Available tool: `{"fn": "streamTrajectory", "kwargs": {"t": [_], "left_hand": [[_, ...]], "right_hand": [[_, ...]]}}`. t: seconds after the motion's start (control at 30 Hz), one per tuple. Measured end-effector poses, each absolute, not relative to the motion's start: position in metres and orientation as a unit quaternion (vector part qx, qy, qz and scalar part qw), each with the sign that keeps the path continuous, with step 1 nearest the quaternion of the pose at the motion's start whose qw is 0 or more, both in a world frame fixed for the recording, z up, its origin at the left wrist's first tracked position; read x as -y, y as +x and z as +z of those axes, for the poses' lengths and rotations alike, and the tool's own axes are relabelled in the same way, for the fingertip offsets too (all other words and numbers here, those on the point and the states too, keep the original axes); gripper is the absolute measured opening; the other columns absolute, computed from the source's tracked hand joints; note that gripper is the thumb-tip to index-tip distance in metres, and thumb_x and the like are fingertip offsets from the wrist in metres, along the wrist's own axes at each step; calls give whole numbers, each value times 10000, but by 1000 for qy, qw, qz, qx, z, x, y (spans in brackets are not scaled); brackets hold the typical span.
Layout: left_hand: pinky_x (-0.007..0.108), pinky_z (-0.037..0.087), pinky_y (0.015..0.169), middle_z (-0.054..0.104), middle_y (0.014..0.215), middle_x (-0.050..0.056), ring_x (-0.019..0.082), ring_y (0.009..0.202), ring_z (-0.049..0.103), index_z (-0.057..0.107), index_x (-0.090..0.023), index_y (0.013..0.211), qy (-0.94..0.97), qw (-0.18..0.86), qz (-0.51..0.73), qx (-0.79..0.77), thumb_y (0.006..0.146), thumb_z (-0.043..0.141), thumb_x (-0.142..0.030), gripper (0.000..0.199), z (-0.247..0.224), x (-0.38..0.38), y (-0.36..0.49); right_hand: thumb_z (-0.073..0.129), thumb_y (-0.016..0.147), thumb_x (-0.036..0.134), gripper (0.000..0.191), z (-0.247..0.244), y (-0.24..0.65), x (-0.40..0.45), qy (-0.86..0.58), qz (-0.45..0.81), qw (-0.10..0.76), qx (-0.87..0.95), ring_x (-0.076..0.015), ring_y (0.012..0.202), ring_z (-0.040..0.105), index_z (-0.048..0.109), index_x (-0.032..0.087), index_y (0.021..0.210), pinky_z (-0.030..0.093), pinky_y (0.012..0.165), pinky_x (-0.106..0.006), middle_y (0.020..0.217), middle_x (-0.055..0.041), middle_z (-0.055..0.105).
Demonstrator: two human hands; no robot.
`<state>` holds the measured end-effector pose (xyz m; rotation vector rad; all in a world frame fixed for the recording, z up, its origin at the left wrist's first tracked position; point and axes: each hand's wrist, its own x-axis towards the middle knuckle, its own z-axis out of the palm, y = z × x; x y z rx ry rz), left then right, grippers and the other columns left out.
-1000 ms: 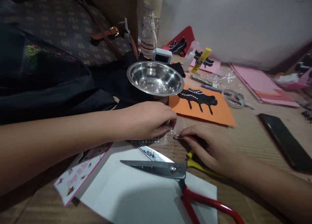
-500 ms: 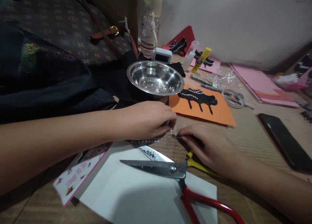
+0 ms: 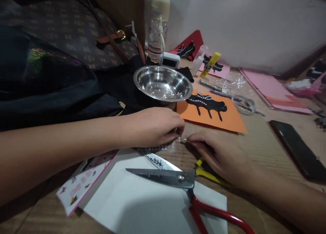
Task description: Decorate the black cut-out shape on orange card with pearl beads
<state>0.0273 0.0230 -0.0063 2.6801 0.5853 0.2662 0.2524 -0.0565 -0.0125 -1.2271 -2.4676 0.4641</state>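
My left hand [image 3: 158, 125] pinches, thumb to forefinger, a small bead [image 3: 179, 138] at its fingertips; anything else inside I cannot tell. My right hand [image 3: 219, 149] grips a slim metal tool [image 3: 185, 141], its tip close beside the bead. A row of beads [image 3: 150, 148] shows along the left hand's lower edge. Nearer me, scissors [image 3: 163, 176] lie on white paper [image 3: 109, 196]; beyond, I see a steel bowl [image 3: 145, 78] containing loose beads and an orange card [image 3: 230, 122] bearing a black cutout [image 3: 216, 106].
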Motion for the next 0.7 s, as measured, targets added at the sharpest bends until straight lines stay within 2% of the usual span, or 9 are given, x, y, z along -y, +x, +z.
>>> {"fn": "streamTrajectory", "kwargs": {"t": [0.17, 0.37, 0.57, 0.7], "left_hand": [[270, 411, 689, 671, 877, 28, 176, 788, 606, 688, -185, 938, 955, 181, 99, -212, 898, 625, -188, 75, -6, -23, 27], [271, 415, 711, 679, 900, 29, 180, 813, 613, 691, -189, 952, 954, 189, 89, -216, 899, 627, -191, 83, -5, -23, 28], [274, 420, 704, 680, 888, 28, 181, 807, 616, 694, -184, 945, 955, 182, 88, -219, 898, 627, -183, 82, -4, -22, 29], [266, 418, 698, 685, 887, 28, 175, 796, 616, 697, -185, 952, 954, 185, 91, -217, 900, 624, -184, 89, -4, -22, 28]], "right_hand": [[470, 1015, 212, 165, -10, 252, 58, -439, 161, 188, 864, -160, 821, 681, 631, 234, 1044, 514, 737, -283, 948, -14, 730], [530, 983, 250, 142, -10, 251, 59, -445, 165, 180, 861, -181, 812, 692, 661, 218, 1026, 516, 725, -306, 923, -23, 747], [498, 1003, 255, 149, -13, 252, 58, -459, 160, 164, 858, -182, 818, 688, 628, 237, 1074, 511, 717, -300, 946, -22, 735], [498, 1008, 256, 128, -14, 254, 58, -451, 148, 160, 865, -195, 805, 660, 619, 229, 1041, 491, 707, -322, 905, -36, 711]]}}
